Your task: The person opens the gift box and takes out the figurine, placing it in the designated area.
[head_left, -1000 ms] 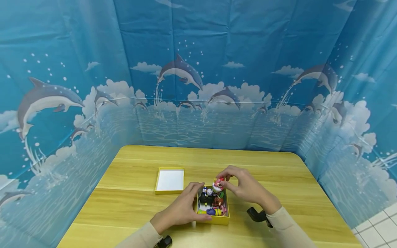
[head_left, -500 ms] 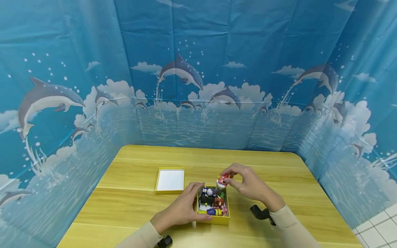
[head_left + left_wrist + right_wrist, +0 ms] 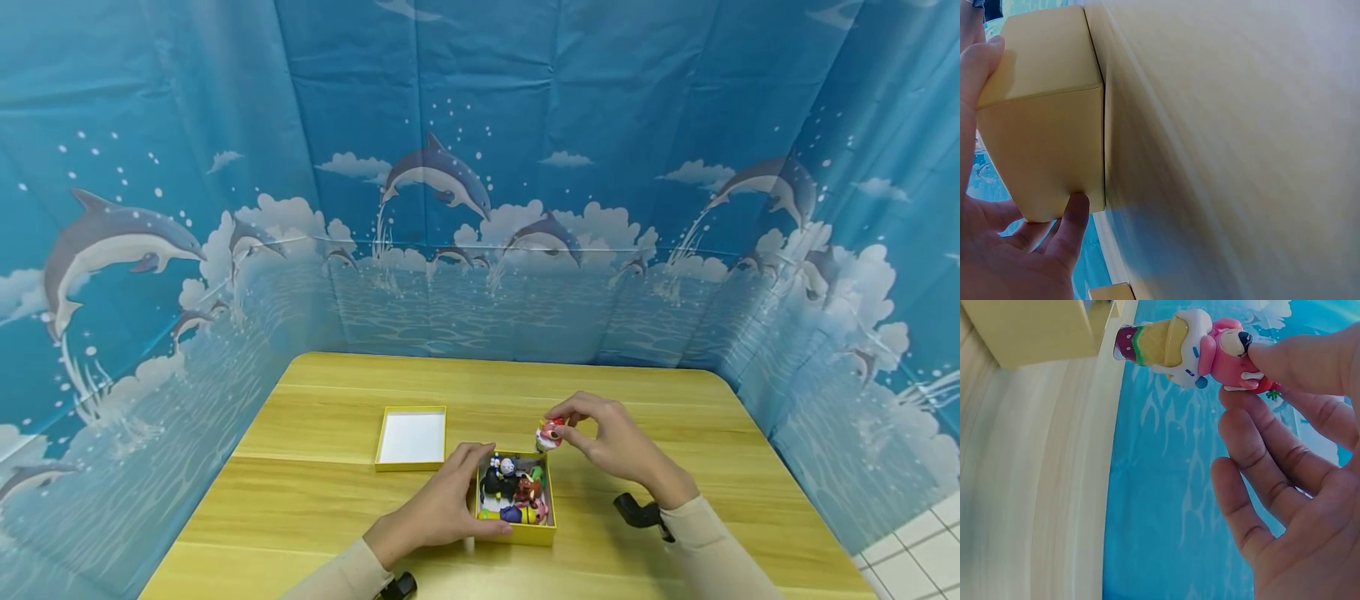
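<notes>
While the box [image 3: 525, 535] is held between spread thumb and fingers of the left hand [image 3: 442, 505], the toy [image 3: 1192, 344] pinched by the right hand [image 3: 613, 443] has been shifted to the box's far right corner, seemingly clear of the other toys [image 3: 528, 489].

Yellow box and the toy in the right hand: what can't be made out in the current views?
Inside of the yellow box, left wrist view: hidden by its outer walls.
Near left corner of the box, head view: covered by the left hand.
Small toys inside it, head view: too small for fine detail.
Held toy, right wrist view: upper end partly covered by the right hand.
</notes>
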A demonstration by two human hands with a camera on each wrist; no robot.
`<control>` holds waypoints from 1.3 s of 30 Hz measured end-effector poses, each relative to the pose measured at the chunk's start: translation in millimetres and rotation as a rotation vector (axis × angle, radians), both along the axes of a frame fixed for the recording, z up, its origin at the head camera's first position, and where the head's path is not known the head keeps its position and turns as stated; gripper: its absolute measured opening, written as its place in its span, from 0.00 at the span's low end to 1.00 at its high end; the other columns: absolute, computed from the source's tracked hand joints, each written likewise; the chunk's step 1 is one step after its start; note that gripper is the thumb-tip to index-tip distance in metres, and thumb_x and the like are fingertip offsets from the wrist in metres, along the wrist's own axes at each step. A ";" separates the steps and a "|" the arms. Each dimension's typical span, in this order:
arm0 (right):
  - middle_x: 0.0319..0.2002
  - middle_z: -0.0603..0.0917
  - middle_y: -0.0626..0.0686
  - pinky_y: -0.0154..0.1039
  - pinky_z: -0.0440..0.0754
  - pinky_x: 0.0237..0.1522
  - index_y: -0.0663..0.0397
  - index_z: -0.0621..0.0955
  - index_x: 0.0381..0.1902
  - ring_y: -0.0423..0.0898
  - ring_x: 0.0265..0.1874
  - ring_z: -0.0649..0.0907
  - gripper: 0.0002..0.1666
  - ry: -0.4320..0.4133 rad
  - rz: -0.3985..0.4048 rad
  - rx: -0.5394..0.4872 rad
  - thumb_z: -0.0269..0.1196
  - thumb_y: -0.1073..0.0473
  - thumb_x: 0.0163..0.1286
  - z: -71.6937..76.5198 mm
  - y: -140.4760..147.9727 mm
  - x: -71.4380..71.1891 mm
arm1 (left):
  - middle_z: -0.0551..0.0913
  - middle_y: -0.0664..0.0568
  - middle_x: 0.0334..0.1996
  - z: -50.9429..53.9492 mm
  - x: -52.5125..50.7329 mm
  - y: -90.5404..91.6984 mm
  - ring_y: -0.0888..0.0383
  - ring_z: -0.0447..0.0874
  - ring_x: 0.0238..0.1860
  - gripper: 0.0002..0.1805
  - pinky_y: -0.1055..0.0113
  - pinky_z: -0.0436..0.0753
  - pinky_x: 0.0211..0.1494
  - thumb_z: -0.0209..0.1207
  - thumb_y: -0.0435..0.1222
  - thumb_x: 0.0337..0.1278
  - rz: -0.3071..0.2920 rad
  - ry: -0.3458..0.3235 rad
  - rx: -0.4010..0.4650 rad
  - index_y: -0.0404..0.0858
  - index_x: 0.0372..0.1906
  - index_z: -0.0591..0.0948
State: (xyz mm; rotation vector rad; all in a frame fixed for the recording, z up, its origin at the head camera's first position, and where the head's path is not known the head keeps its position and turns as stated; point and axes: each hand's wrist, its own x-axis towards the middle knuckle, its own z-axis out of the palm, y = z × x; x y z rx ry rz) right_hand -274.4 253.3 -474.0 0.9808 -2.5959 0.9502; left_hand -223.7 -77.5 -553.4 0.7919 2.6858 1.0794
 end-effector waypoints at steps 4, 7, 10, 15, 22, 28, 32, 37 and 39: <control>0.53 0.93 0.39 0.44 0.92 0.54 0.42 0.93 0.60 0.35 0.46 0.87 0.15 0.011 -0.025 0.006 0.75 0.63 0.82 -2.7 4.1 -2.4 | 0.67 0.51 0.89 -0.6 0.0 -0.3 0.44 0.78 0.84 0.71 0.39 0.84 0.83 0.77 0.75 0.60 0.005 -0.006 0.004 0.48 0.97 0.57; 0.53 0.93 0.39 0.45 0.93 0.55 0.41 0.93 0.60 0.35 0.46 0.88 0.14 0.007 -0.044 0.007 0.75 0.62 0.83 -5.2 7.4 -4.5 | 0.67 0.51 0.89 -1.5 -0.2 -0.7 0.45 0.78 0.84 0.71 0.39 0.84 0.83 0.78 0.75 0.59 0.009 -0.009 0.007 0.48 0.97 0.58; 0.53 0.93 0.39 0.47 0.94 0.56 0.40 0.93 0.60 0.36 0.47 0.89 0.14 -0.005 -0.058 0.009 0.74 0.61 0.84 -8.1 10.8 -7.1 | 0.67 0.51 0.88 -2.2 -0.2 -0.8 0.45 0.78 0.84 0.71 0.39 0.84 0.83 0.78 0.75 0.59 0.010 -0.005 0.009 0.48 0.97 0.58; 0.54 0.93 0.42 0.56 0.95 0.59 0.44 0.93 0.60 0.39 0.47 0.90 0.13 -0.046 -0.072 0.000 0.74 0.63 0.84 -12.9 15.3 -11.5 | 0.67 0.51 0.88 -2.9 -0.5 -0.8 0.45 0.78 0.83 0.71 0.40 0.84 0.83 0.78 0.74 0.59 0.007 0.005 0.006 0.48 0.97 0.58; 0.54 0.94 0.45 0.61 0.94 0.59 0.49 0.94 0.60 0.40 0.47 0.90 0.12 -0.075 -0.090 -0.003 0.74 0.62 0.84 -22.7 21.7 -16.4 | 0.67 0.50 0.88 -2.1 -0.7 -0.8 0.46 0.78 0.83 0.71 0.41 0.84 0.83 0.78 0.74 0.60 0.001 0.008 0.011 0.47 0.97 0.58; 0.54 0.95 0.47 0.60 0.94 0.58 0.48 0.94 0.59 0.42 0.48 0.90 0.12 -0.124 -0.122 -0.002 0.73 0.64 0.83 -30.0 25.1 -19.4 | 0.67 0.50 0.88 -1.8 -0.3 -0.6 0.46 0.78 0.83 0.71 0.41 0.85 0.83 0.78 0.74 0.60 0.000 0.006 0.014 0.47 0.97 0.58; 0.54 0.95 0.46 0.54 0.94 0.58 0.49 0.94 0.59 0.42 0.48 0.90 0.12 -0.154 -0.137 0.012 0.73 0.63 0.83 -35.9 26.8 -23.2 | 0.67 0.51 0.88 -2.2 -0.6 -0.5 0.47 0.78 0.83 0.70 0.41 0.84 0.83 0.78 0.74 0.61 0.003 0.007 0.010 0.47 0.97 0.58; 0.54 0.94 0.44 0.48 0.94 0.59 0.47 0.94 0.60 0.39 0.48 0.89 0.11 -0.167 -0.142 0.036 0.73 0.61 0.85 -42.7 29.7 -26.7 | 0.67 0.51 0.88 -1.5 -0.5 -0.4 0.46 0.77 0.83 0.70 0.40 0.84 0.83 0.78 0.74 0.60 0.006 0.007 0.008 0.47 0.97 0.58; 0.55 0.94 0.44 0.47 0.93 0.59 0.46 0.94 0.59 0.40 0.49 0.89 0.11 -0.172 -0.140 0.038 0.73 0.60 0.85 -44.3 30.1 -27.6 | 0.67 0.51 0.88 -1.5 -0.6 -0.4 0.46 0.78 0.83 0.71 0.40 0.84 0.83 0.78 0.74 0.60 0.006 0.004 0.008 0.47 0.97 0.58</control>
